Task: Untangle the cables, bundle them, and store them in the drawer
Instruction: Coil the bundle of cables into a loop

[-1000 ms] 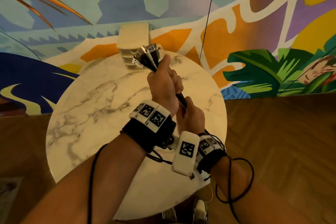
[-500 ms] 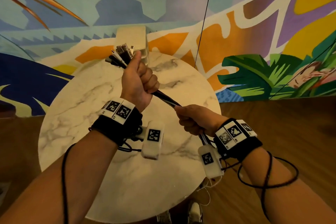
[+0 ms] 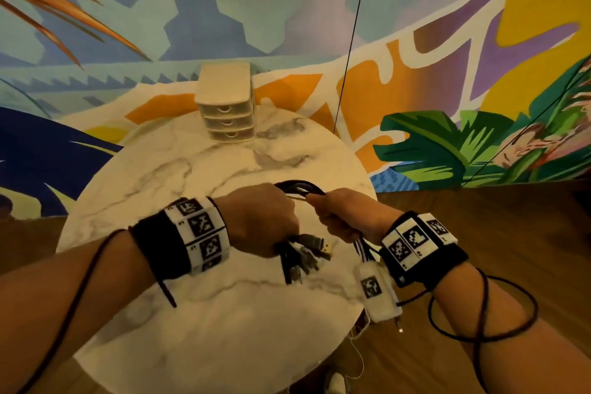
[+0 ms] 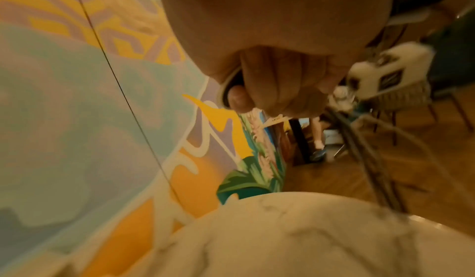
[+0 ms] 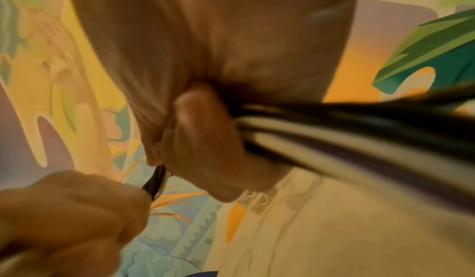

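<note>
Marble table (image 3: pixel 166 176): pale, veined, round; it is the landmark for everything below.
Left hand (image 3: pixel 265 221): above the table's middle, fingers curled tight round the cables (image 3: pixel 300 187), with the plug ends (image 3: pixel 308 253) hanging loose from under the fist toward the near side.
Loop: the dark bundle arches between the two fists, just above the marble.
Right hand (image 3: pixel 343 214): near the table's right edge, clenched on the same bundle; black and white strands trail out behind it past the rim.
Drawer unit (image 3: pixel 225 105): at the table's far edge, well apart from both hands, all three drawers looking closed.
Risk, plugs: I judge the free connectors could catch each other as the bundle folds, tangling it again.
Risk, tail: the strands hanging off the right rim may snag or drag, pulling the loop uneven.
Risk, grip: slack in either fist would likely let single cables slip out and the coil spring apart.
Risk, storage: both hands are full, so no hand is free to open a drawer.
</note>
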`<state>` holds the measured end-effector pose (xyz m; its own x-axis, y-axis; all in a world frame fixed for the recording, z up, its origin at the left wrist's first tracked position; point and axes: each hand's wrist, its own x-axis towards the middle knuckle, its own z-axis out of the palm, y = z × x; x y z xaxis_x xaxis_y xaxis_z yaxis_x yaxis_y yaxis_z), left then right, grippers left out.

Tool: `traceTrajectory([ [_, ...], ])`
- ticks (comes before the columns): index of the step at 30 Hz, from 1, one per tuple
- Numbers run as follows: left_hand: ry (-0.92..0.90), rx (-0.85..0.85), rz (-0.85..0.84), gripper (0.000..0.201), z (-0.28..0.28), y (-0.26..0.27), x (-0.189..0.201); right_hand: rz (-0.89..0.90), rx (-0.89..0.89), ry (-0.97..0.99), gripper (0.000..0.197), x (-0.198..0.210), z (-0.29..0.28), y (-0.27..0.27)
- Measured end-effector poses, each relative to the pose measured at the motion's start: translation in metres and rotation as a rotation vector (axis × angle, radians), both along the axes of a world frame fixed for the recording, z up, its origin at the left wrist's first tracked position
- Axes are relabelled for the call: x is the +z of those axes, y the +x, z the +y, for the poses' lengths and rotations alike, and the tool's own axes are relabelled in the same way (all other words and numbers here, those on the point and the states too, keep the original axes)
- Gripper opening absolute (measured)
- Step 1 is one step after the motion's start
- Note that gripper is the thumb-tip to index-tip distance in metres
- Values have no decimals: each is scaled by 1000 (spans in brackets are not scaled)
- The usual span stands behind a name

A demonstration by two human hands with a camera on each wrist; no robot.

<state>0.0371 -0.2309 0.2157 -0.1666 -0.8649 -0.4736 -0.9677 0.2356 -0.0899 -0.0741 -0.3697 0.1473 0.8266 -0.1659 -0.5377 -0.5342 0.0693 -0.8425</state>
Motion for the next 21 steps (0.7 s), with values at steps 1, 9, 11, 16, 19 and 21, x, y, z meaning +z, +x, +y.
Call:
traceTrajectory([
  [1,-11,1,-71,24,-2,11,2,2,-3,38,47,0,1,-2],
  [9,-640,73,152,17,1,34,-34,-162,-215,536,50,14,-6,-15],
  [11,-787,434,673,12,0,17,-49,-218,-256,710,52,18,-3,-11],
  [16,-706,1083,1798,16,-18,-21,-33,-223,-236,859,55,20,15,-6],
  [19,-651,1144,1624,20,-22,-25,-38,-180,-208,857,54,23,29,-4],
  [21,-570,1223,1703,31,-25,-28,-40,-189,-199,832,54,22,33,1],
])
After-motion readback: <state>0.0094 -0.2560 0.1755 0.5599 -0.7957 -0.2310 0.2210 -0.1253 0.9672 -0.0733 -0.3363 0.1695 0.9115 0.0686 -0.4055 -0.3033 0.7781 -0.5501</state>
